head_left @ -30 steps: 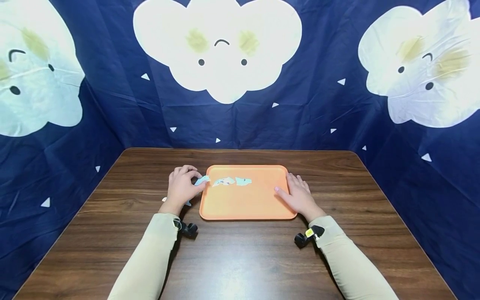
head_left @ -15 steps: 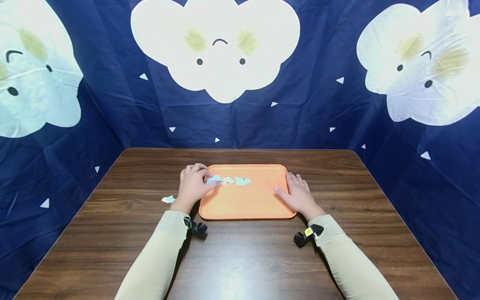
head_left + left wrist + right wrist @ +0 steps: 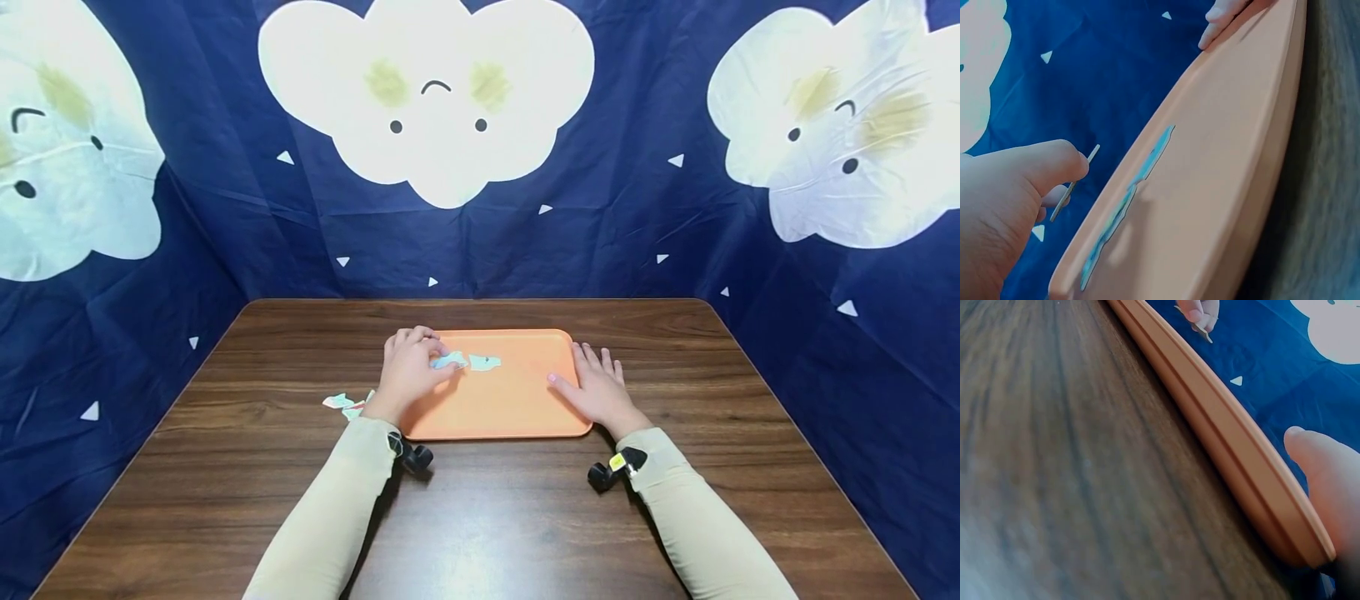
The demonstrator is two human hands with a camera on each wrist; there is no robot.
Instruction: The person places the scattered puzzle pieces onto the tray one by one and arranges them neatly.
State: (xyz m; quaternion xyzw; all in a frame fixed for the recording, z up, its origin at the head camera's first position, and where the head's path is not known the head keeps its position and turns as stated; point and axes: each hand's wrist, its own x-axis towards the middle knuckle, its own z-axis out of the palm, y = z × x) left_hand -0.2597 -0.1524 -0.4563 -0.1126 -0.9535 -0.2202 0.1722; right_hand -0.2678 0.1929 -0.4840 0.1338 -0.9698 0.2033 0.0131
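Observation:
My left hand (image 3: 411,368) is above the left part of the orange tray (image 3: 517,408). Between thumb and fingers it pinches a thin, pale blue puzzle piece (image 3: 1093,153), raised clear of the tray in the left wrist view. Two flat blue puzzle pieces lie on the tray, nearly end to end: one farther along (image 3: 1155,153) and one nearer (image 3: 1107,234). In the head view the left hand and its piece partly hide the nearer one. My right hand (image 3: 597,390) rests at the tray's right edge, fingers straight outside the rim, thumb over the inside.
Several loose puzzle pieces (image 3: 347,405) lie on the wooden table (image 3: 480,517) left of the tray, partly hidden by the left wrist. A dark blue cloth (image 3: 465,250) with white clouds stands behind the table and along both sides.
My left hand has moved right with the pinched puzzle piece, from the tray's left edge to over the pieces on it. More loose pieces show behind the wrist. The right hand stays put.

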